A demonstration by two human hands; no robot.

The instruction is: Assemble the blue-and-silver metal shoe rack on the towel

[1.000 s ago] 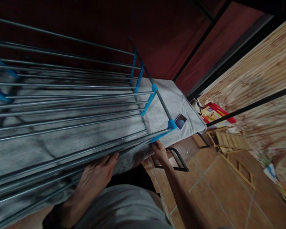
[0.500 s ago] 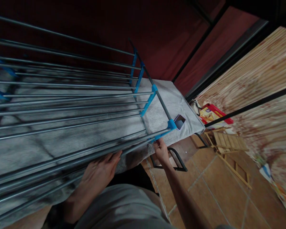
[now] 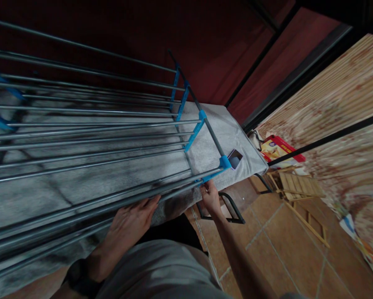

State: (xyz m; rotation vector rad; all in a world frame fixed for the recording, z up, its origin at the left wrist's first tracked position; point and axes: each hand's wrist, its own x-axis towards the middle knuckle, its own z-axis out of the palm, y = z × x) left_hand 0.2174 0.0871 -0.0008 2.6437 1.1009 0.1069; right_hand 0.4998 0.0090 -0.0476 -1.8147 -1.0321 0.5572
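In the head view, the rack (image 3: 142,126) of grey metal tubes and blue fittings stands on the cloth-covered bench (image 3: 214,110), its near edge directly at both hands and the rest ahead and to the left of them. The left hand (image 3: 133,220) lies along the near tubes, back upward, fingertips running in under the thick front tube (image 3: 174,186); they are partly hidden, so I cannot tell whether they grip or merely support. The right hand (image 3: 210,197) is at the near blue bracket (image 3: 208,177), fingers bent inward at its lower edge; whether they pinch it or the tube beside it cannot be told.

The step seems to be handling this bracket end. To do it well, the left hand should steady the tubes so the frame does not twist, while the right works with light, even pressure in line with the tubes. Fingertips are best clear of the narrow gap between bracket and tube, where they could get nipped. The blue corner joint (image 3: 225,162), just beyond the right hand, could knock the dark flat object (image 3: 235,159) beside it, so small movements would be wise.
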